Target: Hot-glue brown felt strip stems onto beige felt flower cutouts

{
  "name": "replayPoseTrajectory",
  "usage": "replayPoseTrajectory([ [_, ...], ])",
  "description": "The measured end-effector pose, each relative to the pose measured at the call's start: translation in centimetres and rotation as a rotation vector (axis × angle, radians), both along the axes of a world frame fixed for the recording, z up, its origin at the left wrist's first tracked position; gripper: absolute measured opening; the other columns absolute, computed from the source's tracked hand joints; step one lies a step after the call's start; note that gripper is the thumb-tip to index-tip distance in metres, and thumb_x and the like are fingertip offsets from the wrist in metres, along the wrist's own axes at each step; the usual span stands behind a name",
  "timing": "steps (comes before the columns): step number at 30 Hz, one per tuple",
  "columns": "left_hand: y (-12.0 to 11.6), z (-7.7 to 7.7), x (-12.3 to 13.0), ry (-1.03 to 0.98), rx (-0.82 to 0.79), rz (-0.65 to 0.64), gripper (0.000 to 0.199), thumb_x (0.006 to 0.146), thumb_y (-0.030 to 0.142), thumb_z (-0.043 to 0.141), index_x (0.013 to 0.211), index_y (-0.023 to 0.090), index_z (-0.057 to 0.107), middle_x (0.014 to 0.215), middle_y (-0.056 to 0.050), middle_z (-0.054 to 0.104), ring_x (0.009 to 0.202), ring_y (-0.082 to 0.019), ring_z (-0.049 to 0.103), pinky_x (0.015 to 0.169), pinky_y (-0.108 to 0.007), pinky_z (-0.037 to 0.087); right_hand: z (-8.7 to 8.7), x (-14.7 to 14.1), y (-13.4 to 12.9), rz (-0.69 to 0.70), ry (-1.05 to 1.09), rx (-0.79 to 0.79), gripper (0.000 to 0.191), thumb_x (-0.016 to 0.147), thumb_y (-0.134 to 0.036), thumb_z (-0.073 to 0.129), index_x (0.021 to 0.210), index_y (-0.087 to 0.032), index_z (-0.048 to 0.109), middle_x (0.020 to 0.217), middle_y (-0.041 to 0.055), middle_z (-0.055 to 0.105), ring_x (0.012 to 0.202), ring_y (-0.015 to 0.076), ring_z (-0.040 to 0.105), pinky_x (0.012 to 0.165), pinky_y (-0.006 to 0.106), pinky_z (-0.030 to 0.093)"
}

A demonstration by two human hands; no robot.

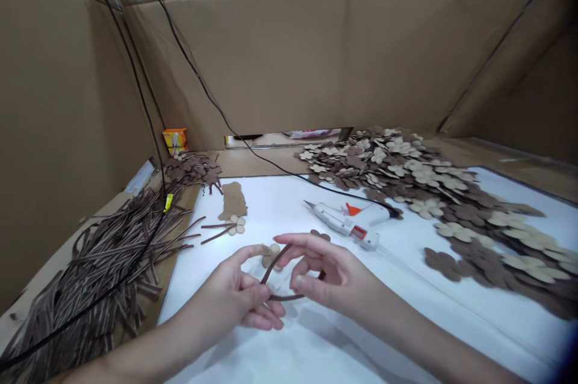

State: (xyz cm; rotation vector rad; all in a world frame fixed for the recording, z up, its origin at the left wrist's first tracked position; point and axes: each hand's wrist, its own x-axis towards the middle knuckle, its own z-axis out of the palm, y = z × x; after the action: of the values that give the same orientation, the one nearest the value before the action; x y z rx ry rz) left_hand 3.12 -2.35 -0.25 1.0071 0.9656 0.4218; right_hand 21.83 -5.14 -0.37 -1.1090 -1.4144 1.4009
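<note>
Between my two hands a narrow brown ribbon strip (285, 298) is bent into a loop above the white board. My left hand (250, 294) pinches it between thumb and fingers on the left side. On the other side, the curled fingers of my right hand (323, 269) grip the strip, partly hiding it. Just behind the loop lies a beige flower cutout (270, 256), partly covered by the hands. A brown flower cutout (320, 235) shows beyond my right hand. A white glue gun (343, 221) rests on the board past the hands, its nozzle pointing left.
Many brown strips (108, 263) are heaped at left, with brown cutouts (192, 168) behind them. Beige and brown flower cutouts (419, 173) spread along the right. A beige flower with strips (235, 225) lies by a cardboard scrap (233, 198). A black cable (212, 101) hangs across; cardboard walls (271, 59) surround.
</note>
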Motion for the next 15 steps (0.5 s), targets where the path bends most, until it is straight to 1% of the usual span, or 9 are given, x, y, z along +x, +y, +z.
replayPoseTrajectory([
  [2,-0.1,-0.2,0.0,0.014,0.019,-0.025,0.068,0.067,0.032,0.071,0.124,0.020,0.037,0.060,0.000,0.067,0.057,-0.015,0.067,0.056,-0.021,0.050,-0.2,-0.1,0.1,0.006,-0.034,0.008,0.046,0.071,-0.042,0.067,0.111,-0.021,0.057,0.094,0.0053,0.060,0.067,0.0119,0.054,0.062,0.027,0.049],
  [3,-0.2,-0.3,0.0,0.025,0.039,-0.031,0.066,0.069,0.029,0.069,0.125,0.021,0.035,0.060,0.001,0.067,0.057,-0.014,0.066,0.056,-0.021,0.050,-0.2,-0.2,0.1,-0.005,-0.036,0.002,0.039,0.072,-0.042,0.066,0.104,-0.020,0.060,0.090,0.0040,0.061,0.064,0.0110,0.054,0.059,0.025,0.048],
  [5,-0.2,-0.5,0.1,0.049,0.088,-0.030,0.064,0.072,0.023,0.064,0.127,0.022,0.032,0.059,0.003,0.065,0.057,-0.013,0.065,0.056,-0.021,0.050,-0.4,-0.4,0.2,-0.033,-0.016,-0.039,0.028,0.072,-0.041,0.066,0.086,-0.018,0.063,0.076,0.0008,0.060,0.057,0.0094,0.053,0.055,0.023,0.047],
  [6,-0.2,-0.5,0.1,0.060,0.107,-0.024,0.063,0.073,0.020,0.063,0.127,0.022,0.032,0.059,0.003,0.064,0.058,-0.012,0.064,0.056,-0.021,0.049,-0.4,-0.5,0.3,-0.048,-0.004,-0.072,0.026,0.072,-0.041,0.066,0.079,-0.017,0.062,0.068,-0.0008,0.059,0.054,0.0089,0.052,0.053,0.022,0.046],
  [8,-0.1,-0.5,0.1,0.066,0.134,-0.009,0.060,0.072,0.019,0.061,0.125,0.021,0.034,0.058,0.005,0.060,0.058,-0.012,0.063,0.057,-0.021,0.049,-0.5,-0.6,0.4,-0.080,0.009,-0.133,0.027,0.070,-0.042,0.068,0.071,-0.016,0.060,0.057,-0.0034,0.055,0.050,0.0085,0.051,0.050,0.021,0.044],
  [9,0.0,-0.4,0.0,0.058,0.151,0.004,0.056,0.072,0.019,0.061,0.123,0.021,0.036,0.058,0.006,0.058,0.058,-0.012,0.063,0.058,-0.022,0.050,-0.5,-0.5,0.4,-0.093,0.009,-0.147,0.027,0.069,-0.042,0.069,0.070,-0.016,0.059,0.054,-0.0038,0.054,0.050,0.0085,0.051,0.050,0.020,0.043],
  [11,0.3,-0.4,-0.2,0.048,0.210,0.024,0.049,0.074,0.021,0.059,0.119,0.020,0.039,0.059,0.006,0.055,0.060,-0.013,0.062,0.062,-0.025,0.050,-0.6,-0.4,0.5,-0.115,0.008,-0.142,0.028,0.069,-0.043,0.068,0.069,-0.016,0.060,0.057,-0.0027,0.056,0.054,0.0089,0.053,0.053,0.020,0.043],
  [13,0.6,-0.3,-0.5,0.069,0.320,0.010,0.043,0.078,0.023,0.054,0.119,0.021,0.040,0.061,0.005,0.056,0.063,-0.013,0.060,0.065,-0.027,0.050,-0.8,-0.2,0.6,-0.129,0.018,-0.139,0.029,0.070,-0.044,0.067,0.068,-0.016,0.060,0.060,-0.0012,0.059,0.057,0.0093,0.054,0.056,0.021,0.044],
  [15,0.9,-0.2,-0.9,0.132,0.460,-0.016,0.039,0.083,0.024,0.047,0.122,0.022,0.038,0.062,0.004,0.057,0.065,-0.013,0.059,0.067,-0.027,0.048,-1.0,-0.1,0.6,-0.131,0.023,-0.171,0.030,0.071,-0.045,0.067,0.067,-0.016,0.060,0.061,-0.0003,0.060,0.057,0.0097,0.055,0.056,0.021,0.044],
])
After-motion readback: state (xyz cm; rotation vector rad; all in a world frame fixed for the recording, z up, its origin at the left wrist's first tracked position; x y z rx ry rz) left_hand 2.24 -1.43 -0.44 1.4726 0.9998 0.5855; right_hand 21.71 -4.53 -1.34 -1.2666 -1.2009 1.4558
